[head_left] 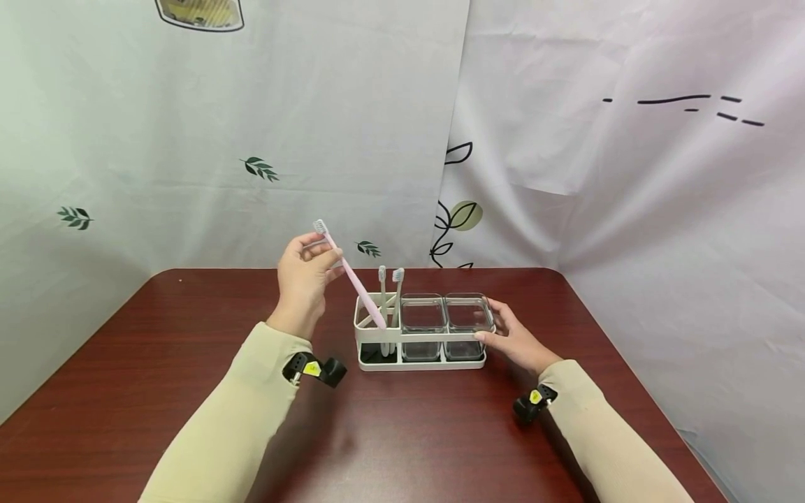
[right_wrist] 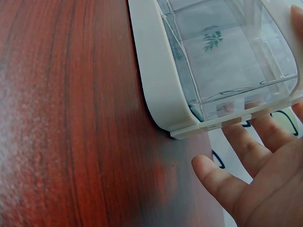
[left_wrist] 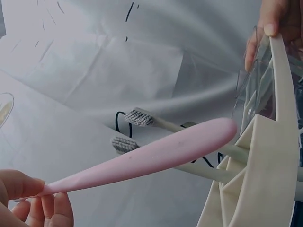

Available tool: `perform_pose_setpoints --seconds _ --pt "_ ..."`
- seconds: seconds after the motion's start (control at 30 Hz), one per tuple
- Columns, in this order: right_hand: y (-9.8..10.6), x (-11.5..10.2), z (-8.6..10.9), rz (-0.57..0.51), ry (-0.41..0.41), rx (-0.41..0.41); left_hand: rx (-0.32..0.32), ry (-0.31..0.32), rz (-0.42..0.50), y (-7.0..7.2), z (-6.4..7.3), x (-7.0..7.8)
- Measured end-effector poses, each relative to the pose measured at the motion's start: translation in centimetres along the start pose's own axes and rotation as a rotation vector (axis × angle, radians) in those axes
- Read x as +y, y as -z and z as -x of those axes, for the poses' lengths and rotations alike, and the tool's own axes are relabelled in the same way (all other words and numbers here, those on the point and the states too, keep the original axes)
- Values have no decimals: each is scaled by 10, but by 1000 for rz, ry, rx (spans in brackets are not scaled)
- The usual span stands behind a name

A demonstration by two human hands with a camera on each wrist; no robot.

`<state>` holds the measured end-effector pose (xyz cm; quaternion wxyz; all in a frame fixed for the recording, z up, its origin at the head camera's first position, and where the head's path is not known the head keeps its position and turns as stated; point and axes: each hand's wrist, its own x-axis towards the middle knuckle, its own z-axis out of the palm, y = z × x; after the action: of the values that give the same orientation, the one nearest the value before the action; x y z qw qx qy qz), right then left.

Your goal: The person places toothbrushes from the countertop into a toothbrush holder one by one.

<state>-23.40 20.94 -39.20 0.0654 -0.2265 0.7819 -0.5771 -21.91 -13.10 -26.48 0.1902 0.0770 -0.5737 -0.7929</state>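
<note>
My left hand (head_left: 303,279) pinches a pink toothbrush (head_left: 358,283) just below its bristles. The brush slants down to the right, its handle end overlapping the left compartment of a white toothbrush holder (head_left: 426,366) in the head view. Two pale toothbrushes (head_left: 397,290) stand in that divided compartment, heads up. Two clear square cups (head_left: 423,314) sit side by side in the rest of the holder. My right hand (head_left: 517,342) grips the holder's right end, thumb on the front rim and fingers at the side and behind. In the left wrist view the pink handle (left_wrist: 142,161) crosses in front of the pale brushes.
The holder stands on a dark red-brown wooden table (head_left: 415,433). Behind the table hangs a whitish cloth (head_left: 352,105) printed with leaves and lines, and it also runs along the right side. A camera on a black strap sits on each wrist.
</note>
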Motion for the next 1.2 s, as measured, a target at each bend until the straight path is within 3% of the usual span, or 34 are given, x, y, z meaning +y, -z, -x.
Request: perform_pose_setpoints --seconds 0.47,0.8,1.2 --pt "0 1 -1 2 -19 4 25 -178 13 -9 10 -12" --pt "0 2 -1 -12 -23 2 -27 -352 -95 -16 19 -26" --pt "-1 2 -1 -13 -1 5 -36 -392 -168 -20 29 -39"
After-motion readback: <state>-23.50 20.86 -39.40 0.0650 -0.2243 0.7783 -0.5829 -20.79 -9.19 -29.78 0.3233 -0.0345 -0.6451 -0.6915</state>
